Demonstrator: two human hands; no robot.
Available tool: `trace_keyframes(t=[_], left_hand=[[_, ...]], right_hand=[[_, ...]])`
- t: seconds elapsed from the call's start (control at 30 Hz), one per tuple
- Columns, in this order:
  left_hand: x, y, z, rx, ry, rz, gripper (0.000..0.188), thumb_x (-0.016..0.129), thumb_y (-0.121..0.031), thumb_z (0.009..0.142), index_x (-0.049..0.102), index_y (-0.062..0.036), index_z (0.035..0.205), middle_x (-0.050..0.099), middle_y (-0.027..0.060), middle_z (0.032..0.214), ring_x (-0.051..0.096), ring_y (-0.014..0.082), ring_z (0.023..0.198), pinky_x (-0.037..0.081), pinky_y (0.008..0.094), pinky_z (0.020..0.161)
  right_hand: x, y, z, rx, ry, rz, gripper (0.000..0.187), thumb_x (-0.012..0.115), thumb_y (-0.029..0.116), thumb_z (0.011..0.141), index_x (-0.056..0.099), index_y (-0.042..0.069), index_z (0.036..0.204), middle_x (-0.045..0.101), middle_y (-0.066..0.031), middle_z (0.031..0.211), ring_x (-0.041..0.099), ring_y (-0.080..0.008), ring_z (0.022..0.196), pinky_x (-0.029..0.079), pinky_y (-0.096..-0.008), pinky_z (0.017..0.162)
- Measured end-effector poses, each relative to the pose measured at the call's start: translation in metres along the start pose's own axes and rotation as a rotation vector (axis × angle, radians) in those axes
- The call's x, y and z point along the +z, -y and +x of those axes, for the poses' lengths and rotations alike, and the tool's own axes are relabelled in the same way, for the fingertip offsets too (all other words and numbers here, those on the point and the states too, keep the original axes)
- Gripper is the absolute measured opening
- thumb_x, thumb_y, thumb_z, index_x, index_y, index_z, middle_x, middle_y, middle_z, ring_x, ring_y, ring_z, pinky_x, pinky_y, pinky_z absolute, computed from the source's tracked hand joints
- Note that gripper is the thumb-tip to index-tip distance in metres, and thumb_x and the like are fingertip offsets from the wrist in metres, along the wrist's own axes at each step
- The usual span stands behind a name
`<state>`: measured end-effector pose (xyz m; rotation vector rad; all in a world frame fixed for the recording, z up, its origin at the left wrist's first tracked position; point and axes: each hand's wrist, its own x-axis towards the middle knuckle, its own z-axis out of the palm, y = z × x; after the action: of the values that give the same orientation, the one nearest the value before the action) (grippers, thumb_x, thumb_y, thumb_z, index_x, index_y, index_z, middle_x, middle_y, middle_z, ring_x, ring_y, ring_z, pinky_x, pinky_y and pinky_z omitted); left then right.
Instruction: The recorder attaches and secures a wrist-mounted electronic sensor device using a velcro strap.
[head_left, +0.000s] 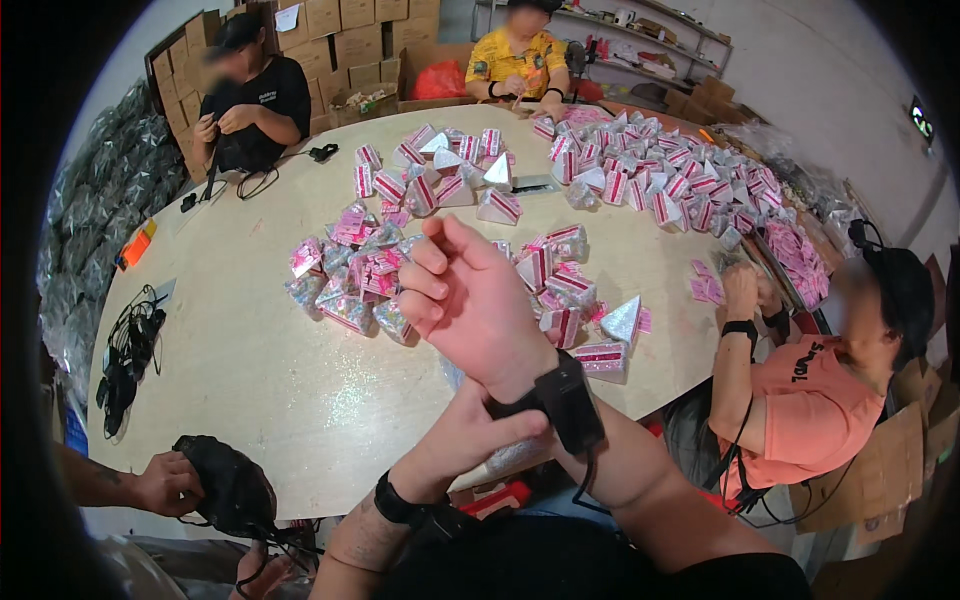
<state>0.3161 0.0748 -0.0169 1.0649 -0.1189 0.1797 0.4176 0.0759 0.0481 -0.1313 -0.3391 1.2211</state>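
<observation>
My right hand [478,310] is raised over the table, palm up, its fingers loosely bent with nothing in them. Around that wrist sits a black wristband [572,405] with a small box-like device and a cable hanging down. My left hand [462,432] grips the band at the wrist; its thumb presses on the strap, while its other fingers are hidden underneath. Just beyond my right hand lie bagged pink-and-white wedge-shaped pieces [355,268] on the left. More wedges [568,290], some with glittery silver faces, lie on the right.
The pale round table [230,370] carries further wedge heaps [660,170] at the far right. Black cables [130,355] lie at the left edge. A person's hand [168,482] holds a black cloth item [225,485] at lower left. Other people sit around the far and right sides.
</observation>
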Motion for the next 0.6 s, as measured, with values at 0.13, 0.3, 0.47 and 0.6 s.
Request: trace_keyframes(t=[0.13, 0.3, 0.47, 0.6], left_hand=[[0.012, -0.013, 0.000, 0.025, 0.059, 0.030, 0.094, 0.079, -0.027, 0.074, 0.023, 0.0019, 0.144, 0.052, 0.0103, 0.129, 0.048, 0.0202, 0.123, 0.033, 0.0348, 0.107], [0.004, -0.014, -0.001, -0.001, 0.062, 0.070, 0.093, 0.081, -0.019, 0.074, 0.023, 0.0009, 0.144, 0.043, 0.0114, 0.138, 0.042, 0.0221, 0.129, 0.032, 0.0357, 0.108], [-0.002, -0.008, 0.003, 0.023, 0.127, 0.006, 0.077, 0.072, -0.005, 0.081, 0.025, -0.0004, 0.142, 0.040, 0.0091, 0.138, 0.038, 0.0189, 0.130, 0.030, 0.0354, 0.109], [0.000, -0.014, 0.004, 0.000, 0.131, 0.033, 0.075, 0.071, -0.002, 0.082, 0.026, -0.0014, 0.142, 0.041, 0.0081, 0.139, 0.039, 0.0175, 0.130, 0.029, 0.0345, 0.110]], right_hand=[[0.018, 0.004, -0.010, 0.019, 0.189, -0.004, 0.025, 0.043, 0.029, 0.100, 0.058, 0.010, 0.096, 0.042, 0.0013, 0.069, 0.038, -0.0109, 0.060, 0.030, -0.0254, 0.053], [0.022, 0.015, -0.008, 0.012, 0.213, 0.132, 0.028, 0.044, 0.027, 0.099, 0.060, 0.006, 0.095, 0.043, 0.0006, 0.069, 0.038, -0.0110, 0.061, 0.031, -0.0255, 0.053], [0.006, 0.029, -0.006, -0.065, 0.147, 0.218, 0.025, 0.046, 0.023, 0.097, 0.059, 0.003, 0.090, 0.042, 0.0006, 0.067, 0.037, -0.0113, 0.060, 0.030, -0.0257, 0.053], [0.007, 0.037, -0.008, -0.099, 0.064, 0.237, 0.025, 0.046, 0.025, 0.096, 0.058, 0.004, 0.087, 0.043, 0.0002, 0.067, 0.037, -0.0115, 0.059, 0.029, -0.0259, 0.053]])
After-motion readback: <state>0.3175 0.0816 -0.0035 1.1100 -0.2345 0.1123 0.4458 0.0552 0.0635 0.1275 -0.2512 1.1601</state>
